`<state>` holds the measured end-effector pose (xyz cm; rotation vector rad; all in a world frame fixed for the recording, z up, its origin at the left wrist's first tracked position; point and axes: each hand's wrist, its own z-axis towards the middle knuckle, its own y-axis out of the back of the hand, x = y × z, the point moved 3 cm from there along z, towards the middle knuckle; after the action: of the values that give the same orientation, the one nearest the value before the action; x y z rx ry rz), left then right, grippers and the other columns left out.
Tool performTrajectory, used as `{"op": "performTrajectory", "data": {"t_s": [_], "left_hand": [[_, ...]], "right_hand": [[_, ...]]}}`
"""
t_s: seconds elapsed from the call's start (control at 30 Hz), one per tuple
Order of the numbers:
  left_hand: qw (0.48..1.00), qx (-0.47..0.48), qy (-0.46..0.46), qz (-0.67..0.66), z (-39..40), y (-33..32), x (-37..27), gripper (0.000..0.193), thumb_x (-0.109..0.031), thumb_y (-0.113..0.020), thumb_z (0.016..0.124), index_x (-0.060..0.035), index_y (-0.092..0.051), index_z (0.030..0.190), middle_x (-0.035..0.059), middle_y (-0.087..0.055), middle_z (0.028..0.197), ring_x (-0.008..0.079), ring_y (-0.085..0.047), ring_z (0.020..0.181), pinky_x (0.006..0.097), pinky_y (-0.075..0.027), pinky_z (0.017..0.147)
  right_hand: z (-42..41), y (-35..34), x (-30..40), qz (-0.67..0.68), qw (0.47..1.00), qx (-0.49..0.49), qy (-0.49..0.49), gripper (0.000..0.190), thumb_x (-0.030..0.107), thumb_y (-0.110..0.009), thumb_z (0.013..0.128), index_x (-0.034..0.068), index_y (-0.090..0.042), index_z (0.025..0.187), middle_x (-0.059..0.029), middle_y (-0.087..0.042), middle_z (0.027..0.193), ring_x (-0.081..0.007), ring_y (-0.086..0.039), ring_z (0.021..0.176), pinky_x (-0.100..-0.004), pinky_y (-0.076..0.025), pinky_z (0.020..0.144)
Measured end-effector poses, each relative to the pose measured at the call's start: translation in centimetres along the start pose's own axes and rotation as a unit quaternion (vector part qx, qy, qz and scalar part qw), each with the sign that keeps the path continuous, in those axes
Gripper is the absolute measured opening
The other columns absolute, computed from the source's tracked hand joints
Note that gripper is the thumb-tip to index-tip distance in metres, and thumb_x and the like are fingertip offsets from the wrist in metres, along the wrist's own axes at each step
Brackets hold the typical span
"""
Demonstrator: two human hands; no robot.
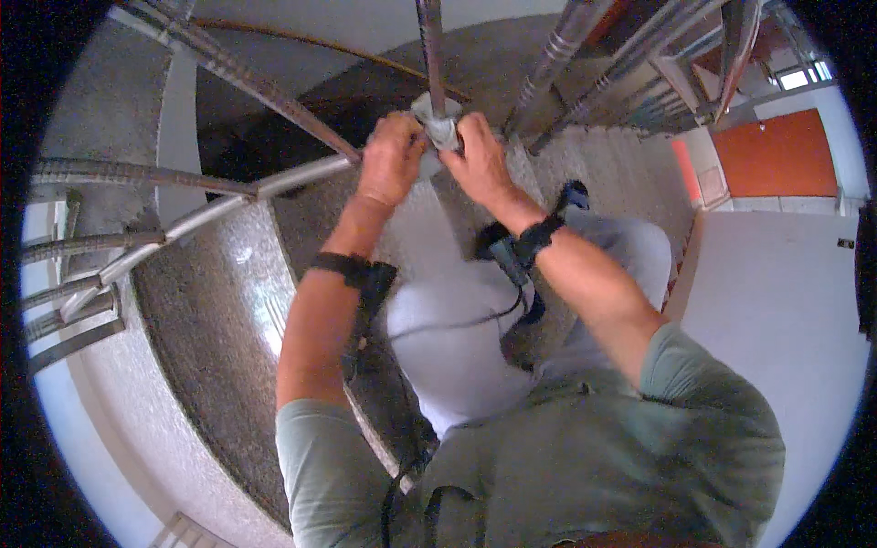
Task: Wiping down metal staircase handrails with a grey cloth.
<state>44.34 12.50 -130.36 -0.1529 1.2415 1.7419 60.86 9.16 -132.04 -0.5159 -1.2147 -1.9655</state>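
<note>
A pale grey cloth [442,131] is wrapped around the lower part of a metal stair baluster [431,58] in front of me. From the left side, my left hand [390,156] grips the cloth with curled fingers. My right hand [479,159] pinches its opposite side, thumb lowest. Between the hands the cloth bunches up against the post. Its far side and the foot of the baluster are hidden. Each forearm wears a black strap [541,240].
More metal balusters [301,120] slant on the left, rising from a metal bottom rail [205,219]. Others [558,48] stand to the right. Speckled stone steps [205,329] lie under and beside me. A white wall [767,301] and an orange-brown door [777,154] are at right.
</note>
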Motion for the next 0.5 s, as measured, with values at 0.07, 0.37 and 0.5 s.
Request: {"op": "performTrajectory", "data": {"t_s": [0.07, 0.37, 0.5], "left_hand": [[1.000, 0.010, -0.004, -0.020, 0.9, -0.1, -0.2, 0.026, -0.002, -0.074, 0.077, -0.0047, -0.057, 0.096, 0.0161, -0.059, 0.095, 0.0379, -0.059, 0.095, 0.0457, -0.048, 0.084], [0.983, -0.074, 0.109, -0.123, 2.5, 3.4, -2.4, 0.014, -0.007, -0.075, 0.081, -0.0016, -0.065, 0.089, 0.0131, -0.068, 0.089, 0.0296, -0.066, 0.080, 0.0374, -0.051, 0.074], [0.970, -0.216, 0.051, -0.097, 7.4, 10.2, -11.8, 0.018, -0.010, -0.078, 0.082, 0.0011, -0.065, 0.089, 0.0141, -0.069, 0.088, 0.0257, -0.066, 0.081, 0.0350, -0.051, 0.074]], "right_hand": [[-0.2, -0.2, -0.6, 0.007, 0.999, -0.011, -0.047, 0.038, 0.013, -0.077, 0.075, 0.002, -0.050, 0.099, -0.0201, -0.053, 0.100, -0.0432, -0.057, 0.090, -0.0504, -0.048, 0.074], [3.6, 5.2, 5.5, 0.092, 0.994, -0.063, -0.015, 0.026, 0.006, -0.073, 0.075, 0.001, -0.053, 0.089, -0.0164, -0.055, 0.087, -0.0389, -0.057, 0.082, -0.0477, -0.048, 0.071], [8.2, 10.8, 12.1, 0.063, 0.964, -0.233, 0.117, 0.026, 0.003, -0.074, 0.074, 0.002, -0.055, 0.091, -0.0157, -0.056, 0.086, -0.0373, -0.059, 0.081, -0.0439, -0.049, 0.070]]}}
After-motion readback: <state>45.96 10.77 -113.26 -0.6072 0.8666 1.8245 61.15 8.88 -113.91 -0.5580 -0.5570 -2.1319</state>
